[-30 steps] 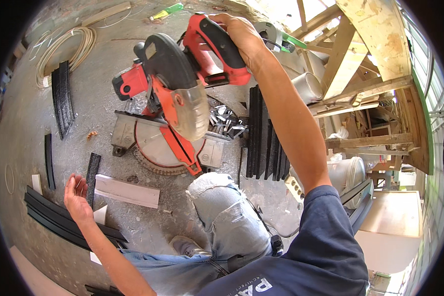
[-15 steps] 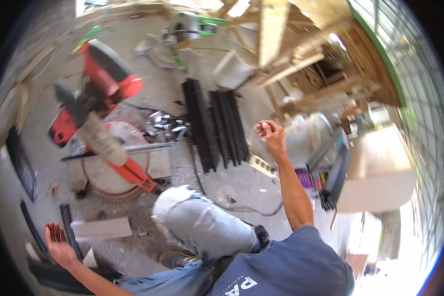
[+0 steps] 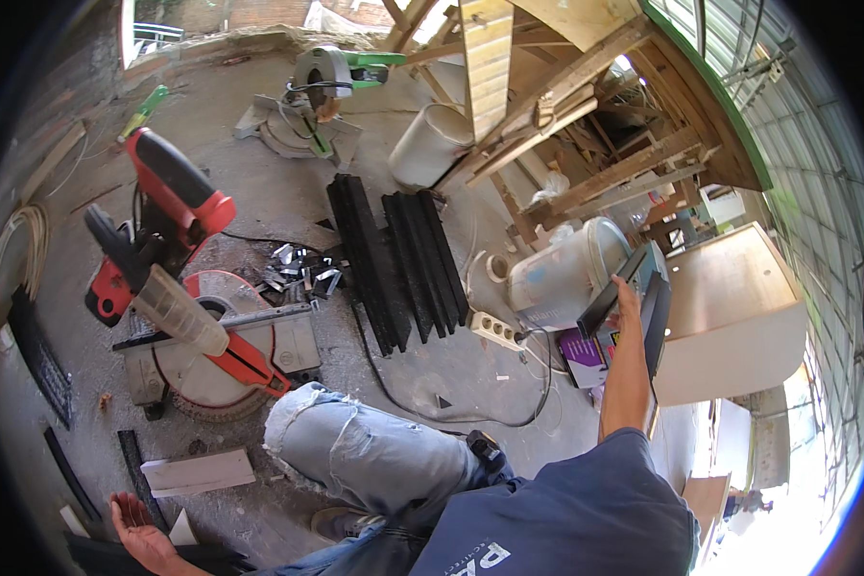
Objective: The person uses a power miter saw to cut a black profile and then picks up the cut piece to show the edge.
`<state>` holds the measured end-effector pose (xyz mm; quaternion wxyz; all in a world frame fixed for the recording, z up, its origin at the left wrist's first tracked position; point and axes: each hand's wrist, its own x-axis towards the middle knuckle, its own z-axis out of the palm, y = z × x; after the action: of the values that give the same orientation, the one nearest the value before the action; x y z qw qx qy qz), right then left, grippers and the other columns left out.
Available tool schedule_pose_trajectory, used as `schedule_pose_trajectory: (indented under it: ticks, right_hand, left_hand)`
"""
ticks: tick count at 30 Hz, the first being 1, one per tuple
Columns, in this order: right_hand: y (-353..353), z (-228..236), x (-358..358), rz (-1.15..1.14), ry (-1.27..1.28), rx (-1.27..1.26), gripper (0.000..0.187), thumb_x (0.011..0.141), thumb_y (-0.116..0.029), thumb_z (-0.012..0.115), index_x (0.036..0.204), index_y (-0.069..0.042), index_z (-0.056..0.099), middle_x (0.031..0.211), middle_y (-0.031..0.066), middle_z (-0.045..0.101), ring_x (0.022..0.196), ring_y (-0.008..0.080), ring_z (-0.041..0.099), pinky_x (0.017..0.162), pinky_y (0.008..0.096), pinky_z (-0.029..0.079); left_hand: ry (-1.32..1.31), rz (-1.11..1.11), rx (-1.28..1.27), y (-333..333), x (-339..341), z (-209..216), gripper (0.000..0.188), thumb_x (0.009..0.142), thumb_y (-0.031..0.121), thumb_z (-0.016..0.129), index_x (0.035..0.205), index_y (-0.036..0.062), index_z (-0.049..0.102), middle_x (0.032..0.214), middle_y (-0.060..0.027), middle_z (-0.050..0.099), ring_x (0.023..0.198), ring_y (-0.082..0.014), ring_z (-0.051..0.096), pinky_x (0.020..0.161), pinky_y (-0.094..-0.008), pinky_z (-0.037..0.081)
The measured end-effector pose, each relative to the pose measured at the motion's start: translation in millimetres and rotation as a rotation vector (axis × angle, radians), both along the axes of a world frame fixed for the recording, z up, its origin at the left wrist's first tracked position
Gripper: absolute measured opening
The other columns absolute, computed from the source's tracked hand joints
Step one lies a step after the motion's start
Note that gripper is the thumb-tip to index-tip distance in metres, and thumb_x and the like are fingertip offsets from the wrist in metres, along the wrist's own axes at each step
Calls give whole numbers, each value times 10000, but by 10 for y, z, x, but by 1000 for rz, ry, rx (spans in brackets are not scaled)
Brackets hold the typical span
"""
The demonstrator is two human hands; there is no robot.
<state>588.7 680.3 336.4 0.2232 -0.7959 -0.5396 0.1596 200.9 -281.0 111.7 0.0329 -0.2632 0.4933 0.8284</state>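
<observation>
My right hand (image 3: 628, 303) reaches out to the right, its fingers closed at the edge of a dark grey strip (image 3: 600, 309); some fingers are hidden. Beside it a second dark strip (image 3: 656, 322) leans over a purple box (image 3: 584, 357). At lower left, my left hand (image 3: 142, 530) is open and holds nothing, palm showing and fingers stretched. Close to it lie a thin black strip (image 3: 136, 468) and a white block (image 3: 200, 472). A red mitre saw (image 3: 178, 197) stands on the floor left of my bent knee.
Several black lengths (image 3: 365, 269) lie on the floor ahead, beside metal offcuts (image 3: 302, 272). A power strip (image 3: 496, 330) and black cable (image 3: 384, 379) lie before me. Behind stand a white bucket (image 3: 432, 144), a large tub (image 3: 557, 278), a green saw (image 3: 322, 77) and stacked timber (image 3: 586, 106).
My right hand has moved right and slightly down from above the floor to the dark grey strip. The left hand stays open and has shifted slightly right and down. The view has turned a little.
</observation>
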Motion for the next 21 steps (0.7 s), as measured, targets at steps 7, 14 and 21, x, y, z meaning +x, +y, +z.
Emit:
schedule_pose_trajectory:
  ticks: [7, 14, 21]
  right_hand:
    - [856, -549, 570, 151, 726, -178, 375, 753, -352, 758, 995, -86, 654, 969, 159, 669, 885, 378, 642, 860, 529, 528]
    - [751, -642, 365, -120, 603, 340, 438, 705, -376, 746, 1035, -95, 681, 1014, 136, 669, 872, 301, 649, 781, 490, 526]
    - [1056, 214, 491, -348, -205, 664, 346, 1052, -444, 420, 1253, -205, 570, 848, 87, 732, 667, 222, 706, 545, 455, 565]
  left_hand:
    - [5, 122, -64, 684, 341, 575, 289, 1016, 266, 640, 1228, 72, 674, 1077, -14, 726, 952, -131, 672, 891, -278, 498]
    - [65, 209, -114, 971, 565, 1043, 264, 1001, 211, 642, 1205, 48, 680, 1042, -56, 728, 916, -148, 689, 822, -276, 543]
    - [47, 297, -143, 1149, 552, 1178, 262, 969, 190, 653, 1158, 14, 696, 981, -80, 736, 871, -154, 681, 822, -289, 523]
